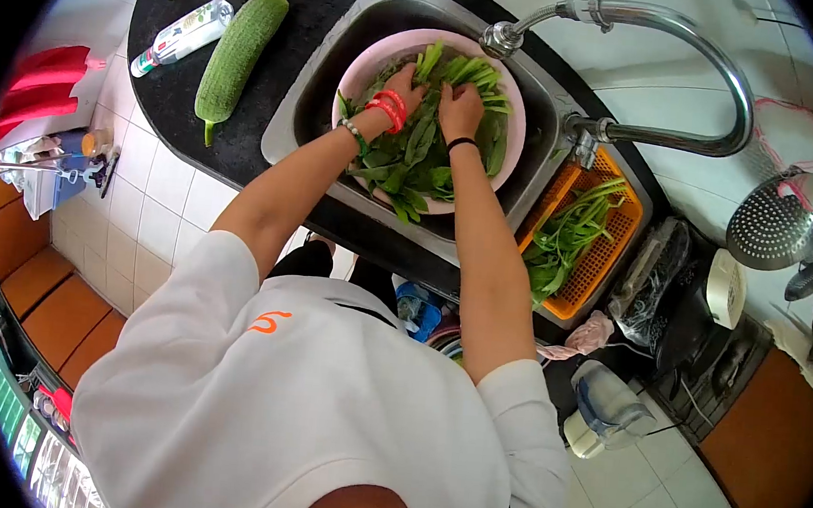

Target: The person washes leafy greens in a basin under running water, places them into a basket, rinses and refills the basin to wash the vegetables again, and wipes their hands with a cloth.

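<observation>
A pink basin [512, 167] full of leafy greens [419, 145] sits in the metal sink [288, 116]. My left hand [402, 89], with red and beaded bracelets at the wrist, is among the greens with its fingers curled round some stems. Beside it, my right hand [460, 111], with a black band at the wrist, has its fingers bent over other stems. Both hands are closed on greens, a small gap apart. More greens [570, 238] lie in an orange basket [631, 214] to the right of the basin.
A long green gourd [240, 58] and a clear bottle [185, 36] lie on the black counter [156, 101] at the left. A curved faucet [726, 79] arches over the sink's right side. A perforated skimmer [774, 221] hangs at the right, above a black pan [693, 320].
</observation>
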Action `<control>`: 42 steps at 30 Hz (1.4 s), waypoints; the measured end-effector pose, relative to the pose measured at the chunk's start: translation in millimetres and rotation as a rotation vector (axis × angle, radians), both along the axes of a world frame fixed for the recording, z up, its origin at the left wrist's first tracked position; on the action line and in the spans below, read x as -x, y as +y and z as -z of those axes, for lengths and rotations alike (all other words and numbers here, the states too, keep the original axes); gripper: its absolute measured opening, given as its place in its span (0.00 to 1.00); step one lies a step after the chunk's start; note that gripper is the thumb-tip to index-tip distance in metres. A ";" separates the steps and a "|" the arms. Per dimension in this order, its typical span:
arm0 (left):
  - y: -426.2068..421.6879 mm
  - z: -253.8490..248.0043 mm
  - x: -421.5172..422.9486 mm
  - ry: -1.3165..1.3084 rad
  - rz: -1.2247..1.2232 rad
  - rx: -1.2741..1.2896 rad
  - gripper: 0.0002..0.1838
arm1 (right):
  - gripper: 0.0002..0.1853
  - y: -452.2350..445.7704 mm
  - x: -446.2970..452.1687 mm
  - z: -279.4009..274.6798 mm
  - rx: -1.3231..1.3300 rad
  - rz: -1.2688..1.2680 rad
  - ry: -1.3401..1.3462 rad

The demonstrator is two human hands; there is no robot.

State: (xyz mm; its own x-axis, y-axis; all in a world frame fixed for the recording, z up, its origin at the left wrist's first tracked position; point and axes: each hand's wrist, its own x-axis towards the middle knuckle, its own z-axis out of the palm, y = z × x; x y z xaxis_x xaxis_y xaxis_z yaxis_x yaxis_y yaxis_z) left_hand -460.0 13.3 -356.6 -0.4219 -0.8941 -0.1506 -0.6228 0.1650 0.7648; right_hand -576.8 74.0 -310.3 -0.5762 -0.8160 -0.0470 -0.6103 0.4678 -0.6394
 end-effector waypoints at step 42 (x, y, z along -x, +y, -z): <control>50.4 -58.8 -4.0 0.140 0.407 -0.019 0.21 | 0.35 43.0 28.5 -45.0 0.068 0.251 -0.932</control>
